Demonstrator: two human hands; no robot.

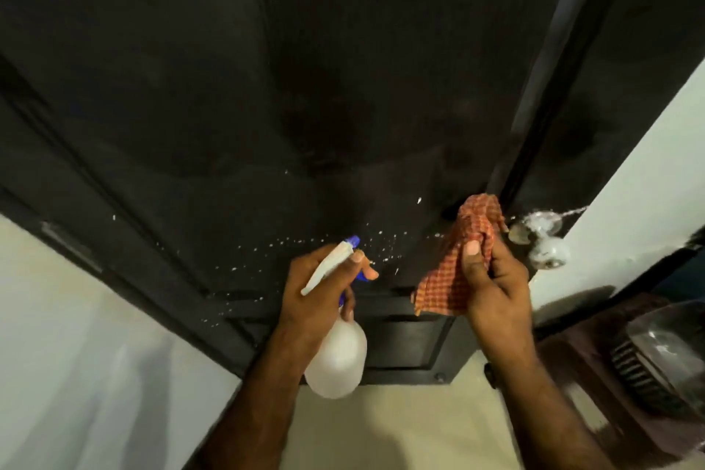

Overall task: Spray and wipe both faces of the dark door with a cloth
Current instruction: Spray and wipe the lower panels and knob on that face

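A dark panelled door [267, 88] fills the upper and centre frame, its lower face speckled with white spray droplets [305, 242]. At centre bottom, the left hand [316, 290] grips a white spray bottle [337, 359] by the neck, fingers curled round its blue-tipped trigger head [349, 252], nozzle aimed at the door. Right of centre, the right hand [492, 286] pinches a bunched orange checked cloth [457, 259], its top touching the door near the silvery round knob [541, 240]. A white wall [629, 183] borders the right.
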